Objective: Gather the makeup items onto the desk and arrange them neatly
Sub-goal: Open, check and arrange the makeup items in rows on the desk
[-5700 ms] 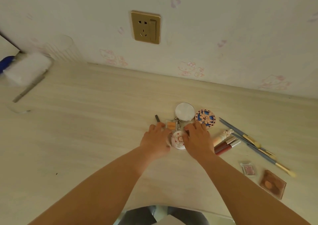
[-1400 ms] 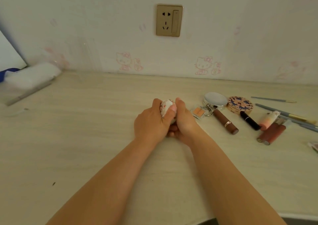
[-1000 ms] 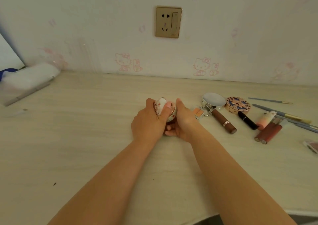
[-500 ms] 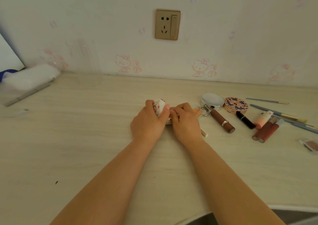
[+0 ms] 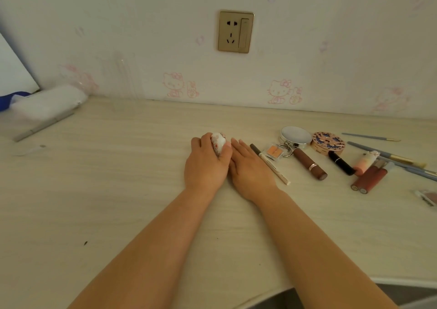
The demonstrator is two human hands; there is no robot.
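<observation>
A person's two bare forearms reach across a pale wooden desk [image 5: 118, 190]. The left hand [image 5: 205, 164] curls around a small round white compact with pink flowers [image 5: 218, 142], gripping it on the desk surface. Just right of the compact, the right hand [image 5: 250, 166] lies flat with fingers straight, holding nothing. Right of that hand lies a slim cream pencil [image 5: 272, 165], then an orange palette [image 5: 274, 151], a round silver mirror [image 5: 295, 136], a brown lipstick [image 5: 309, 163], an ornate round case [image 5: 328, 142], a black lipstick [image 5: 341, 162], lip gloss tubes [image 5: 369, 178] and brushes [image 5: 387, 156].
</observation>
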